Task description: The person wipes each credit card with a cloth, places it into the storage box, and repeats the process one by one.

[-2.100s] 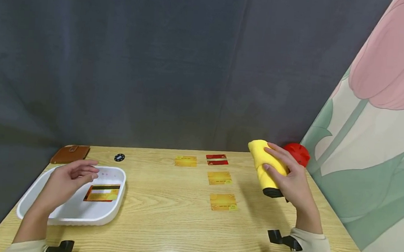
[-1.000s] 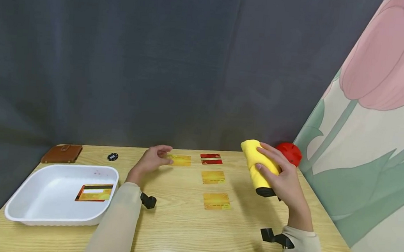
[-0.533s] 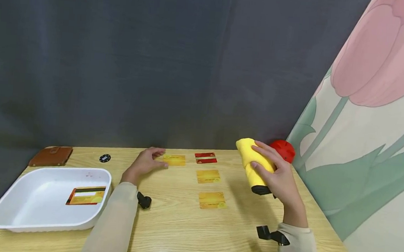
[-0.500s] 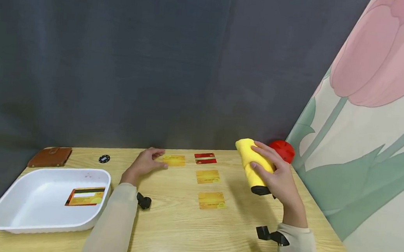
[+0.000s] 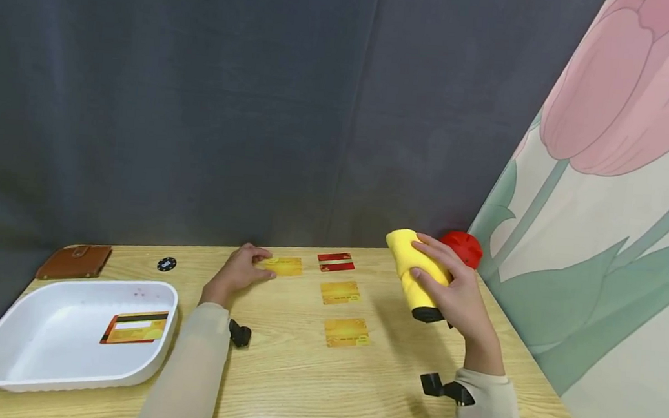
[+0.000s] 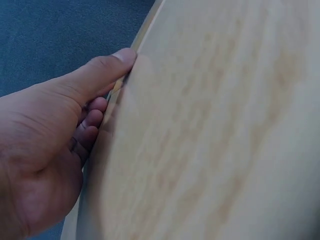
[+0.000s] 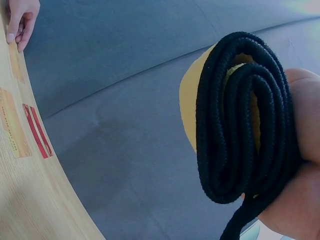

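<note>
My left hand is low over the far part of the table. Its thumb and curled fingers pinch the left end of a yellow bank card, which lies flat on the wood. In the left wrist view that card is mostly hidden behind the left hand. My right hand grips a rolled yellow towel with black edging, held above the table and tilted. The black rolled end of the towel fills much of the right wrist view.
More bank cards lie on the table: a red one and two yellow ones. A white tray at left holds overlapping cards. Behind it are a brown wallet and a black poker chip. A red object stands behind my right hand.
My left hand moved from above the tray rightward to the far yellow card and stays there. My right hand keeps holding the towel. The whole view has shifted slightly.
</note>
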`<state>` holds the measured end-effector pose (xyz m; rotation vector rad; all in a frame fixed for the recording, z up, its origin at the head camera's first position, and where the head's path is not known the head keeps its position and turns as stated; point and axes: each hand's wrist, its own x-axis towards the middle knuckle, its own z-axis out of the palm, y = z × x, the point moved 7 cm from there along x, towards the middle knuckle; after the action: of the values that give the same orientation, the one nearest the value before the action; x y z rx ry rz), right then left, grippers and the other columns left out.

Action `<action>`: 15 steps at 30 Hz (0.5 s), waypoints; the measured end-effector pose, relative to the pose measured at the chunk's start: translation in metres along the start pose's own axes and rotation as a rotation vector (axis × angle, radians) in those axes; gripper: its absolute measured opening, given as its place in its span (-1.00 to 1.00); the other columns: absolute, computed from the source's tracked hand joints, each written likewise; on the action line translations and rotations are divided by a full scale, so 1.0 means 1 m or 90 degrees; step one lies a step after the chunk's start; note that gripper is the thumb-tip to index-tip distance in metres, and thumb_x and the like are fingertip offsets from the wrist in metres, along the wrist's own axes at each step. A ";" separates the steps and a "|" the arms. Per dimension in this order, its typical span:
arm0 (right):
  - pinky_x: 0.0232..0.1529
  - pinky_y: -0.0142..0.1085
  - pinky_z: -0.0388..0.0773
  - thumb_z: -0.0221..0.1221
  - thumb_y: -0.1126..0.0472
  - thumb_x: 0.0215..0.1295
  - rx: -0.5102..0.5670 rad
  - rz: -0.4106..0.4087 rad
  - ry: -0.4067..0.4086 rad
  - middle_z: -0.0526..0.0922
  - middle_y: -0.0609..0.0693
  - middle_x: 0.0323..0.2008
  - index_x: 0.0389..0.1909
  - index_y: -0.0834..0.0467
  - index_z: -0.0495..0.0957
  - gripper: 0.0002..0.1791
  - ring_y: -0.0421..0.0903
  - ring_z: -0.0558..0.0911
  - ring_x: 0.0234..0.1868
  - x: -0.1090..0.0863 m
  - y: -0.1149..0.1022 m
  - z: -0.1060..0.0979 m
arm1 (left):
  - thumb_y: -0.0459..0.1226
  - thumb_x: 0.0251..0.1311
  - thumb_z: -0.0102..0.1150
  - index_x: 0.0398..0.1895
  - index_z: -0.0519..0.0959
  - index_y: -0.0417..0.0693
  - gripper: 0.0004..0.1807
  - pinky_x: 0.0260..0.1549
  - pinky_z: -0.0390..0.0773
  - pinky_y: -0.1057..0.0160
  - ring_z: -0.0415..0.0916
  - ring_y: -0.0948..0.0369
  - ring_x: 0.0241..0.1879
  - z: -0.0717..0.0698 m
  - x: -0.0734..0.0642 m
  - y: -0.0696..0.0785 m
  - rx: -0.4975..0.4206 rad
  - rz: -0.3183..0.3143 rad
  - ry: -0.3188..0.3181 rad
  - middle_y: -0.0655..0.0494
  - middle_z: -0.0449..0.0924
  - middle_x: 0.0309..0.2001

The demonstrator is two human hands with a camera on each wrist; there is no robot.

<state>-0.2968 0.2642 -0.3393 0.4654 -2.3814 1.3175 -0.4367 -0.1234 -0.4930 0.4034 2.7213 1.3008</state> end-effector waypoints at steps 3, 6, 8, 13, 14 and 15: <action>-0.12 -0.52 0.59 0.35 0.28 0.36 0.000 0.001 -0.002 0.48 -0.05 0.45 0.31 -0.03 0.61 -0.49 -0.25 0.58 0.09 0.000 0.000 0.000 | -0.18 0.28 0.43 0.25 0.58 -0.14 -0.49 0.30 0.48 -0.12 0.42 -0.07 0.20 0.000 0.002 0.001 0.004 -0.015 -0.006 -0.14 0.43 0.16; -0.12 -0.52 0.59 0.35 0.29 0.35 -0.003 -0.001 0.000 0.48 -0.04 0.44 0.31 -0.02 0.61 -0.49 -0.26 0.58 0.08 -0.001 0.000 0.000 | -0.17 0.26 0.45 0.20 0.58 -0.15 -0.51 0.27 0.48 -0.10 0.42 -0.05 0.15 0.001 0.003 0.001 0.021 -0.026 -0.012 -0.14 0.42 0.16; -0.13 -0.53 0.58 0.35 0.28 0.36 -0.009 -0.001 0.001 0.48 -0.04 0.44 0.31 -0.02 0.61 -0.49 -0.27 0.58 0.07 -0.001 -0.001 0.000 | -0.16 0.24 0.46 0.17 0.57 -0.17 -0.50 0.25 0.48 -0.09 0.41 -0.03 0.11 0.001 0.004 0.002 0.033 -0.031 -0.015 -0.14 0.41 0.16; -0.12 -0.54 0.57 0.35 0.27 0.36 -0.018 0.001 0.003 0.49 -0.05 0.44 0.32 -0.04 0.60 -0.49 -0.28 0.56 0.09 -0.001 -0.001 -0.002 | -0.13 0.27 0.43 0.19 0.42 -0.13 -0.46 0.07 0.51 0.01 0.41 0.02 0.01 0.004 0.000 0.001 0.020 -0.040 -0.001 -0.11 0.42 0.11; -0.12 -0.54 0.57 0.35 0.26 0.36 -0.019 0.001 0.004 0.49 -0.05 0.44 0.32 -0.05 0.60 -0.49 -0.28 0.56 0.10 0.000 -0.001 -0.002 | -0.13 0.28 0.43 0.19 0.39 -0.10 -0.45 0.02 0.51 0.05 0.41 0.03 -0.03 0.005 -0.002 0.000 0.016 -0.037 0.007 -0.10 0.43 0.07; -0.11 -0.54 0.57 0.35 0.26 0.36 -0.019 0.001 0.004 0.49 -0.06 0.44 0.32 -0.05 0.60 -0.49 -0.28 0.55 0.11 0.000 -0.001 -0.002 | -0.15 0.29 0.42 0.20 0.36 -0.07 -0.45 -0.04 0.50 0.09 0.42 0.05 -0.08 0.005 -0.003 0.000 0.012 -0.033 0.016 -0.08 0.44 0.02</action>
<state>-0.2961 0.2657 -0.3378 0.4508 -2.3927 1.2800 -0.4326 -0.1202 -0.4962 0.3176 2.7477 1.2760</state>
